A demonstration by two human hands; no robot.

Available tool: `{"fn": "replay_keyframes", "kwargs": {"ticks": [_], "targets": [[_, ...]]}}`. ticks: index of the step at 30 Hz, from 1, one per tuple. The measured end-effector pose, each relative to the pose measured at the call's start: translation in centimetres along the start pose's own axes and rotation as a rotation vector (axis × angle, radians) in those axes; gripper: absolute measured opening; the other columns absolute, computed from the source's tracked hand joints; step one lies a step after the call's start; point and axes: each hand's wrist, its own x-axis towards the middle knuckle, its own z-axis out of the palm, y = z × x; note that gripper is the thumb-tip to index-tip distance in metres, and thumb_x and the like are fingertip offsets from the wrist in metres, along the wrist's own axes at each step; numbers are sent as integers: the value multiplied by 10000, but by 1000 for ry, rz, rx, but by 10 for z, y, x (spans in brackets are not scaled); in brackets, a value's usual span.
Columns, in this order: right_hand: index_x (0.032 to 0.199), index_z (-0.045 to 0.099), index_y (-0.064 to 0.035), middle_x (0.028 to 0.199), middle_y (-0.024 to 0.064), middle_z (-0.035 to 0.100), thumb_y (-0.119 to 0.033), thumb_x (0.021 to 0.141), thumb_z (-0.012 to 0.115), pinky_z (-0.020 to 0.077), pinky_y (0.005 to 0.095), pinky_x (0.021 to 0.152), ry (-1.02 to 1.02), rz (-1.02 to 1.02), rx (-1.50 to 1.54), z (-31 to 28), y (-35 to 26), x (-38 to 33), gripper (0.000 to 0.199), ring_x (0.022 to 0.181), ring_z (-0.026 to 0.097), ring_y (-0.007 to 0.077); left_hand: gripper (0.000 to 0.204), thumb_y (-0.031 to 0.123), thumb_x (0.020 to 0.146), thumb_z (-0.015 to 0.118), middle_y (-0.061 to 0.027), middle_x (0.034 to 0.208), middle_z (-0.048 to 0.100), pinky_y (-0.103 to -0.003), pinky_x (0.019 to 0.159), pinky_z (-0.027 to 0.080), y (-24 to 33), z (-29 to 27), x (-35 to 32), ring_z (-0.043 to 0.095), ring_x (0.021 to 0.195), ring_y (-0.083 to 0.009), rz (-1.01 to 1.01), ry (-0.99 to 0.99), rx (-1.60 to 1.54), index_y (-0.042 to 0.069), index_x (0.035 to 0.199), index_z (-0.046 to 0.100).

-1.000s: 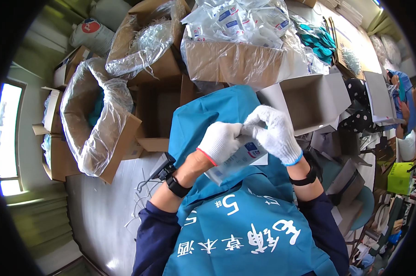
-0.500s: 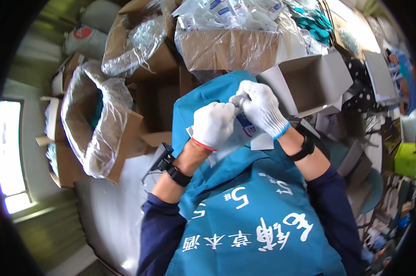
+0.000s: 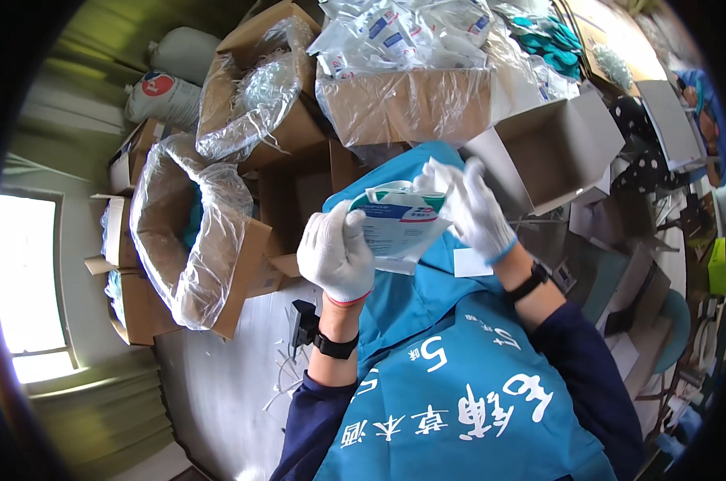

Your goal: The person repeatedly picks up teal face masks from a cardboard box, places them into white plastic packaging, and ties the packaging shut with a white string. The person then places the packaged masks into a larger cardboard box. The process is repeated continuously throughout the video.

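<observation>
My left hand [image 3: 335, 250], in a white knit glove with a red cuff, pinches the left edge of a clear plastic pouch [image 3: 397, 238] printed in green, blue and red. The pouch hangs between my hands, above the blue apron [image 3: 459, 321] over my lap. My right hand [image 3: 477, 210], gloved in white with a blue cuff, grips the pouch's upper right side; some of its fingers are raised and blurred. Below my right hand, a small white card [image 3: 472, 263] lies on the apron. Whether anything is inside the pouch I cannot tell.
Ahead stands a carton [image 3: 407, 104] heaped with similar pouches. An open grey-white box [image 3: 543, 156] is at its right, with teal gloves [image 3: 547, 44] behind. Plastic-lined cartons [image 3: 243, 264] stand at the left. Another person's arm [image 3: 706, 132] shows at the far right.
My hands have moved apart from their close pinch together. The pouch has come up and spread between them, its printed face showing. The whole view has shifted slightly.
</observation>
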Motion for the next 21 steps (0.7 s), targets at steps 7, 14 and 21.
{"fn": "replay_keyframes", "kwargs": {"ticks": [7, 14, 21], "targets": [[1222, 623, -25, 1079, 60, 679, -184, 953, 646, 503, 307, 893, -63, -171, -750, 25, 19, -43, 314, 985, 633, 135, 218, 143, 1022, 599, -93, 904, 696, -271, 780, 507, -2, 13, -18, 642, 835, -142, -279, -21, -191, -48, 998, 701], [907, 681, -100, 815, 128, 666, -118, 842, 664, 509, 421, 682, 71, -417, -1648, 22, -13, -30, 70, 797, 658, 348, 224, 98, 775, 799, -116, 972, 715, -369, 853, 504, -8, -12, 33, 649, 940, -269, -12, -361, -70, 25, 976, 733], [885, 692, -59, 809, 146, 679, -21, 773, 657, 537, 409, 688, -8, -587, -1891, 18, -17, -19, 123, 781, 668, 360, 30, 43, 837, 726, -72, 815, 687, -339, 738, 508, -27, -16, 23, 642, 797, -232, -80, -312, -152, 25, 834, 702]]}}
